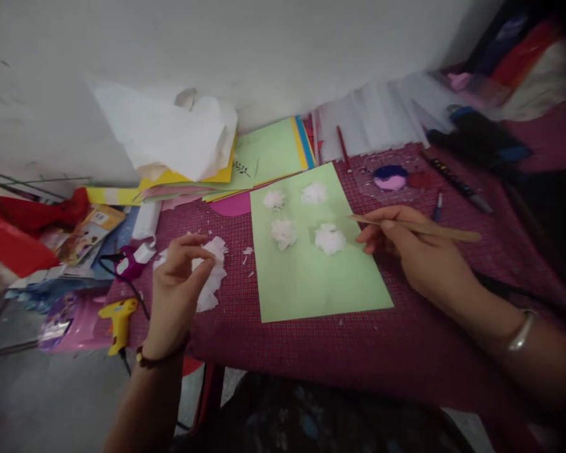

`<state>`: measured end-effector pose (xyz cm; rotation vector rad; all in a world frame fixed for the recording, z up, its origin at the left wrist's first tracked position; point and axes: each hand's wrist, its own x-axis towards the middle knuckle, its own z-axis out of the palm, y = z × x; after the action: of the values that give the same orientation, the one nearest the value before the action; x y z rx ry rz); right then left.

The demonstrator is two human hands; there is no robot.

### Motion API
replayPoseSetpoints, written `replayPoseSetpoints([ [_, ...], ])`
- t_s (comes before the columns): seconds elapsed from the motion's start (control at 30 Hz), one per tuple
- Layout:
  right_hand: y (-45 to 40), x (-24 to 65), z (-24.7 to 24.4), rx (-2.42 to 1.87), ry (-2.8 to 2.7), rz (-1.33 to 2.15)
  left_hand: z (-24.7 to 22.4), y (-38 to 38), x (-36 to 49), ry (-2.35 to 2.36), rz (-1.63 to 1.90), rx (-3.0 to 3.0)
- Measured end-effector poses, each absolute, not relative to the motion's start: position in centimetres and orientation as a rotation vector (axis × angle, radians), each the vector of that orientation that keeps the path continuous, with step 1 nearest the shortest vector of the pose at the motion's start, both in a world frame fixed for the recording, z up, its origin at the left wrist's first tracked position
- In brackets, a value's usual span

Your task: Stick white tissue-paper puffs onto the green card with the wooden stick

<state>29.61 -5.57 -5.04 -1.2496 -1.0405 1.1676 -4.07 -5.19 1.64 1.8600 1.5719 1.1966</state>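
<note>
A light green sheet of paper (306, 283) lies on the table with several white crumpled paper tufts on it, among them one at the lower right (330, 239). My right hand (405, 245) is closed around a tapered wooden stick (434, 231), its thin tip pointing left over the sheet's right edge. Left of the sheet, my left hand (182, 277) is raised with thumb and index finger pinched together; anything between them is too small to make out. Beneath and beside it lie torn white paper pieces (212, 292).
A yellow glue gun (119, 321) hangs at the table's left edge, near a purple device (131, 261) with a cord. Coloured sheets (268, 151) and white paper (170, 138) lie along the wall. A purple-and-pink round item (390, 178), a dark marker (457, 182) and clear plastic sleeves (372, 119) are at right.
</note>
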Motion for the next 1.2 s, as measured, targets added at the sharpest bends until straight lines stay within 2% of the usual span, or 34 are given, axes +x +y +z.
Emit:
replayPoseSetpoints([
  [0.07, -6.2, 29.4, -4.8, -1.174, -1.084, 1.098, 2.0, -5.4, -1.4, 1.351, 1.250, 1.485],
  [0.2, -8.2, 28.4, -3.8, -1.090, -1.282, 1.098, 0.2, -5.4, 4.3, 1.142, 0.946, 1.124],
  [0.33, -9.2, 27.5, -3.7, -0.997, -1.404, 1.280, -2.0, -5.3, 8.4, 1.089, 0.747, 1.250],
  [0.7, -8.5, 27.9, -3.8, -1.067, -1.171, 1.554, -3.3, -5.2, 10.3, 0.972, 0.796, 1.340],
  [0.83, -8.7, 27.9, -4.2, -1.182, -1.203, 1.443, -3.7, -5.7, 9.6, 1.041, 0.898, 1.610],
  [1.03, -9.0, 27.9, -4.6, -1.236, -1.250, 1.304, -4.0, -6.1, 8.6, 0.992, 0.932, 2.565],
  [1.2, -9.1, 27.8, -4.5, -1.232, -1.272, 1.294, -4.2, -5.9, 8.7, 0.938, 0.793, 2.675],
])
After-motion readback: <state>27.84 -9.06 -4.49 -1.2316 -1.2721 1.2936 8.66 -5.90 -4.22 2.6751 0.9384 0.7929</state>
